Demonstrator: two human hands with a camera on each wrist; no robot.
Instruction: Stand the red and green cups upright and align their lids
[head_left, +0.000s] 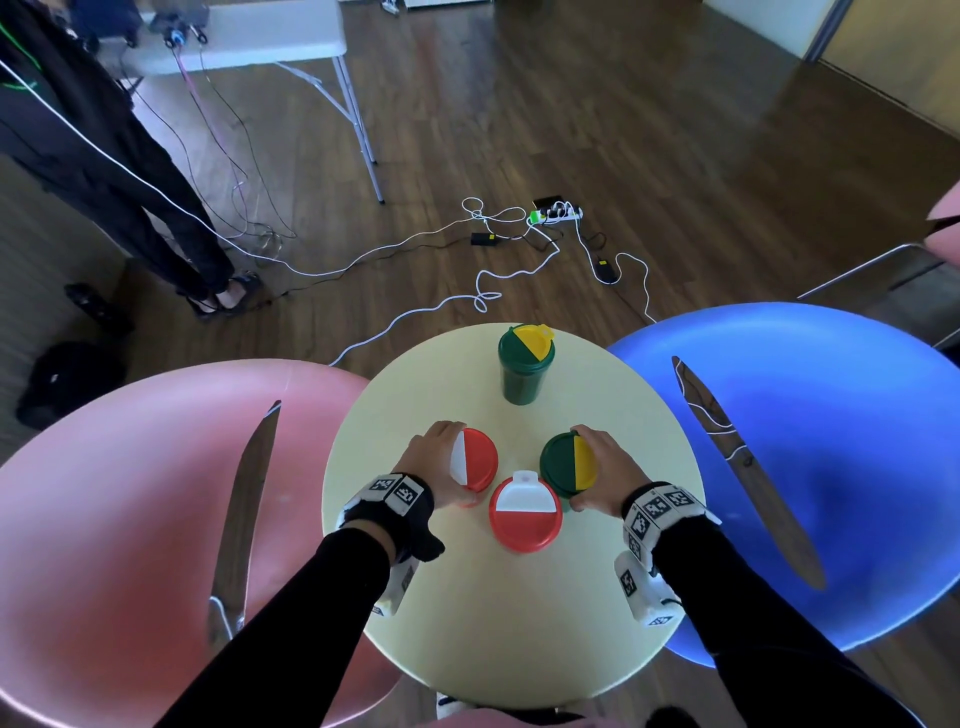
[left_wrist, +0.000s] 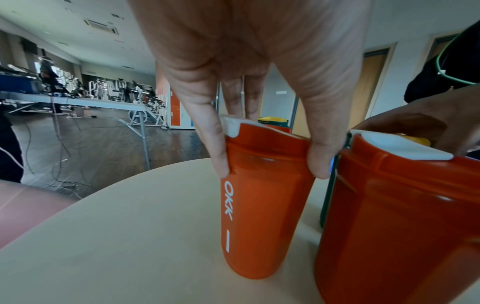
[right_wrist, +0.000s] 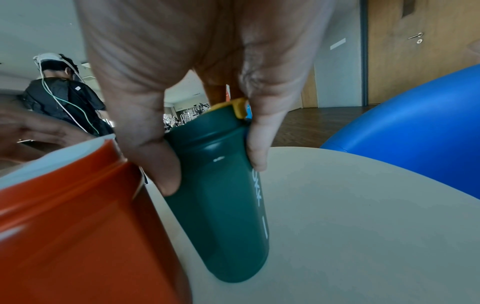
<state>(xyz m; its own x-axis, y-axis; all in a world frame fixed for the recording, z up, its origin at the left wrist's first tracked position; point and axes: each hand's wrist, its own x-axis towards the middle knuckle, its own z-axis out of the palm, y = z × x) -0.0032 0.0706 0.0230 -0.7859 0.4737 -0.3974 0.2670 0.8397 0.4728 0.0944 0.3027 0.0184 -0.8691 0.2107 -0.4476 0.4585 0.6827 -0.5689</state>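
On the round pale-yellow table (head_left: 509, 623) several cups stand upright. My left hand (head_left: 434, 462) grips a red cup with a red-and-white lid (head_left: 475, 460) from above, fingers and thumb round its rim (left_wrist: 265, 148). My right hand (head_left: 605, 470) grips a green cup with a green-and-yellow lid (head_left: 563, 462) the same way; in the right wrist view that green cup (right_wrist: 221, 185) stands on the table. Between them, nearer me, stands a second red cup (head_left: 524, 514) with its white half facing away. A second green cup (head_left: 523, 371) stands alone at the far side.
A pink chair (head_left: 130, 519) sits left of the table and a blue chair (head_left: 810, 441) right of it. Cables and a power strip (head_left: 556, 214) lie on the wooden floor beyond. A person in black (head_left: 104, 156) stands at far left by a folding table (head_left: 249, 36).
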